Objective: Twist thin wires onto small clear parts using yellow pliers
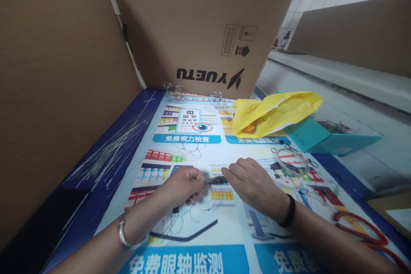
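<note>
My right hand is closed around dark pliers, whose jaws point left and reach the fingertips of my left hand. The left fingers are pinched together on thin wire, and loose loops of it hang below that hand over the printed poster. The exact point where jaws and wire meet is too small to make out. Just beyond the hands, another thin wire loop lies on the poster.
Straight wires lie at left. A yellow plastic bag and a teal box of small metal pieces stand at right, near a clear ring and red tubing. Cardboard walls the back. Small wire pieces lie before it.
</note>
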The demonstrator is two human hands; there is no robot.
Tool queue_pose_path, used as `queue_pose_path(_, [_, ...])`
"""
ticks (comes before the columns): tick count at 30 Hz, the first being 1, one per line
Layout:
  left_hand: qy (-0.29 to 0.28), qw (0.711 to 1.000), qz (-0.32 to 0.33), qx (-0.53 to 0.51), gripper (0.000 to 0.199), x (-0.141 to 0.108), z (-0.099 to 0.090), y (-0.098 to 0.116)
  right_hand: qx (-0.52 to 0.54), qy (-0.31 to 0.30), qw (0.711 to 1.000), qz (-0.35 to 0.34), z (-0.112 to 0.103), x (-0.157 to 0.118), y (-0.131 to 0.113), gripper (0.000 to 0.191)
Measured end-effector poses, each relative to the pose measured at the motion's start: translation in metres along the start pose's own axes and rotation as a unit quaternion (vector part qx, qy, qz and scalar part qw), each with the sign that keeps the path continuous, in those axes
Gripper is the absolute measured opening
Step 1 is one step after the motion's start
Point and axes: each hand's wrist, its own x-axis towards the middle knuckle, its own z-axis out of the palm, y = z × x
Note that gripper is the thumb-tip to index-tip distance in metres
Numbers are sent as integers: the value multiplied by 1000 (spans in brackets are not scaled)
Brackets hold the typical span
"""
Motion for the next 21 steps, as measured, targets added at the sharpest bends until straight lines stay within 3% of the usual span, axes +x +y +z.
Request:
queue_pose_path(6, [15,999,19,-39,5,0,3,1,34,16,998,54,7,-2,-5,19])
queue_pose_path(13, [26,997,40,-57,8,1,7,-4,20,43,997,66,7,-3,-7,21])
queue_pose_path(21, [32,997,41,-56,6,1,8,-4,72,16,995,73,6,-1,-4,18])
